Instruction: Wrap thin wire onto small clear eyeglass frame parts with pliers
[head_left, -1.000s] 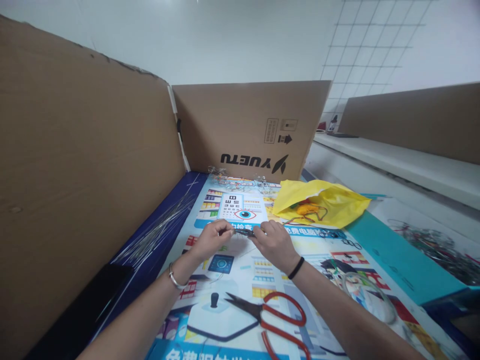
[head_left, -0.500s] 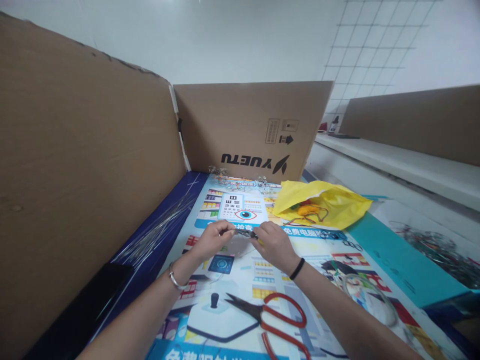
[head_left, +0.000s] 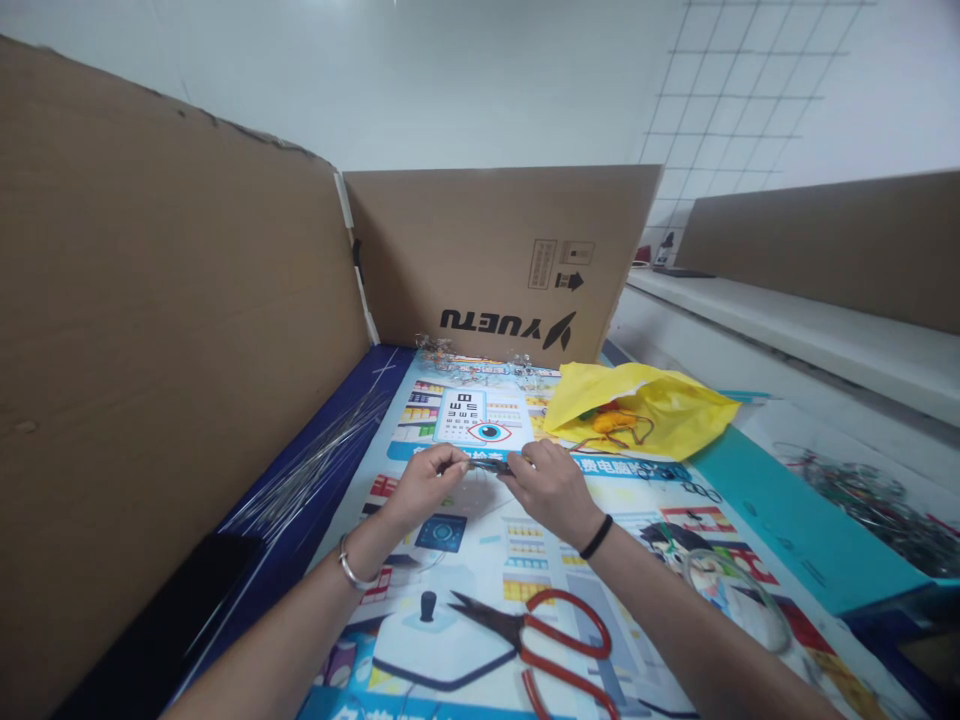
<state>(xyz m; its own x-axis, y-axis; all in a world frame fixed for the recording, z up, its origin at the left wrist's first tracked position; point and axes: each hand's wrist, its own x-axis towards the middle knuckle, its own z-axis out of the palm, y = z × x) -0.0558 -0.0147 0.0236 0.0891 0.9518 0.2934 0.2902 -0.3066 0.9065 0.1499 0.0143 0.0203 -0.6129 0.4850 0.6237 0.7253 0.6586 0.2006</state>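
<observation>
Over the printed poster (head_left: 480,560), my right hand (head_left: 551,488) is wrapped round a small pair of pliers (head_left: 490,466), the dark jaws pointing left. My left hand (head_left: 426,490) pinches a thin wire at the tips of those jaws; most of the wire is hidden by the fingers or too fine to follow. The two hands are a short gap apart. Closer to me lie large scissors (head_left: 517,632) with red handles, their blades slightly parted and pointing left.
Cardboard panels stand at the left (head_left: 180,300) and back (head_left: 495,250). Straight wires (head_left: 307,465) lie on the left. A yellow bag (head_left: 675,410) holding orange cord lies back right, with tangled wire (head_left: 855,500) beyond it. Small wire pieces (head_left: 442,347) sit at the back.
Both hands keep nearly the same place and hold. The right hand and pliers have turned slightly. The whole view has shifted a little.
</observation>
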